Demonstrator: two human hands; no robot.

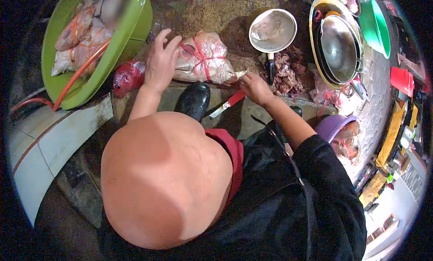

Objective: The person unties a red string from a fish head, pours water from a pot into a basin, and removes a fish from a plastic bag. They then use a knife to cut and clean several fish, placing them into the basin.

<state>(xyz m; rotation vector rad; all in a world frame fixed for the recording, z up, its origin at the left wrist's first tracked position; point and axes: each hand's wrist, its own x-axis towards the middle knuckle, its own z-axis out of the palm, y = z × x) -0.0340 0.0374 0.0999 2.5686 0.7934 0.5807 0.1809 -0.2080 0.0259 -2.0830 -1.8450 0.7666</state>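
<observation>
A plastic-wrapped bundle [206,58], tied crosswise with red string, lies on the wet brown surface; its contents look like fish. My left hand [161,64] is at its left end, fingers spread and partly raised. At the bundle's narrow pale right end [239,74], the fingertips of my right hand [257,89] are closed. A knife with a red handle [236,97] sticks out from that hand, blade toward the lower left. How the fingers wrap the handle is hidden. Left of my left wrist sits a red plastic bag [128,77].
A green basin [142,17] holding fish stands at the left, an orange hose [81,73] across it. To the right are a saucepan [273,49], dark scraps [288,73], an oval basin with pans [314,44] and a purple tub [331,125]. A black shoe [194,101] is below the bundle.
</observation>
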